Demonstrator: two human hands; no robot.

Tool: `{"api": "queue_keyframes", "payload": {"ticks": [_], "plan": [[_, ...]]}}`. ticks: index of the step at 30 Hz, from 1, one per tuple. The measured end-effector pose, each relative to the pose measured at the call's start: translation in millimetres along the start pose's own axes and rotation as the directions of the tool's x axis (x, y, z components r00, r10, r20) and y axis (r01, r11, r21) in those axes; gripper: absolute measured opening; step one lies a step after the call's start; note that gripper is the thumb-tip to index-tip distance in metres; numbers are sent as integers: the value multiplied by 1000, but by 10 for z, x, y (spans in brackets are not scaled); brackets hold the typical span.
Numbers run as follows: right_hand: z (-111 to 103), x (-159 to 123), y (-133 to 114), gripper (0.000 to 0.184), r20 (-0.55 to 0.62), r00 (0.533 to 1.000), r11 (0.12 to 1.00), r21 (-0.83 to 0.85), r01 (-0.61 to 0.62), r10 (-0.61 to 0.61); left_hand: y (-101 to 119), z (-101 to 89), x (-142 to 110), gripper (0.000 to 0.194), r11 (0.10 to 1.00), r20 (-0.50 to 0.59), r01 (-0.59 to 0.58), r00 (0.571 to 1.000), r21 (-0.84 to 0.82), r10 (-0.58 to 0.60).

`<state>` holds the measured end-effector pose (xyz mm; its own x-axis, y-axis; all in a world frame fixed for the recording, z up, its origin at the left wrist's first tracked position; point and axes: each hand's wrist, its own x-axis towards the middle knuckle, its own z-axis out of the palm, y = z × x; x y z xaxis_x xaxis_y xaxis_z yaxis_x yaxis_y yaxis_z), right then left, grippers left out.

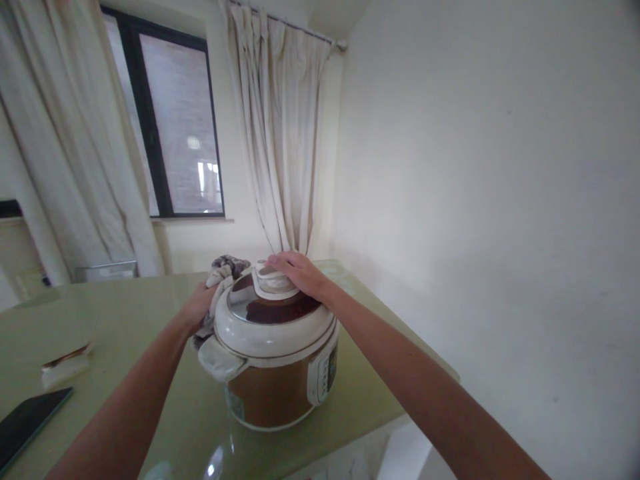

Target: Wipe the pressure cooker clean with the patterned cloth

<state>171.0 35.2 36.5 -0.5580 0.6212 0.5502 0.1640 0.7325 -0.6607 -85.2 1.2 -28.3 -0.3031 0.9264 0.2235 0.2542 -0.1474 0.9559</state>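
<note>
We had both hands at a white and brown electric cooker [275, 393], which stood upright on the green worktop [135, 307], near its front edge. Our left hand [200, 303] was closed around a bunched grey and white cloth [223, 272], which lay against the left side of the cooker's lid [273, 332]. Our right hand [300, 273] rested on top of that lid, fingers stretched over the pale raised piece [275, 283]; we could not tell whether it gripped there or only lay on it. The lid sat down on the body, its dark glossy panel catching the light. A side handle [220, 360] stuck out below our left hand, and a control panel [323, 379] showed at the right of the body. To our left, well apart from the cooker, a small packet [65, 369] lay beside a flat dark object [33, 420]. Behind the worktop we saw pale curtains [285, 127] and a dark-framed window [183, 127].
</note>
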Motion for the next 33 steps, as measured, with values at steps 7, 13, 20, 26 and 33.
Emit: {"api": "queue_keyframes", "payload": {"ticks": [7, 13, 20, 26, 33], "plan": [[-14, -24, -11, 75, 22, 1000, 1000, 21, 18, -19, 44, -138, 51, 52, 980, 49, -140, 990, 142, 134], [-2, -5, 26, 75, -2, 1000, 998, 50, -27, 28, 558, -100, -402, 39, 595, 259, -508, 852, 623, 456], [-53, -38, -23, 84, 26, 980, 948, 249, -198, 198, 946, 373, -1039, 36, 239, 602, -824, 544, 513, 584], [-44, -53, 28, 74, -58, 982, 969, 185, -165, 178, 617, -26, -555, 41, 580, 326, -626, 774, 522, 543], [14, -25, 24, 77, -125, 982, 985, 123, -124, 139, 199, -149, -406, 69, 996, 71, -84, 994, 33, 82]]}}
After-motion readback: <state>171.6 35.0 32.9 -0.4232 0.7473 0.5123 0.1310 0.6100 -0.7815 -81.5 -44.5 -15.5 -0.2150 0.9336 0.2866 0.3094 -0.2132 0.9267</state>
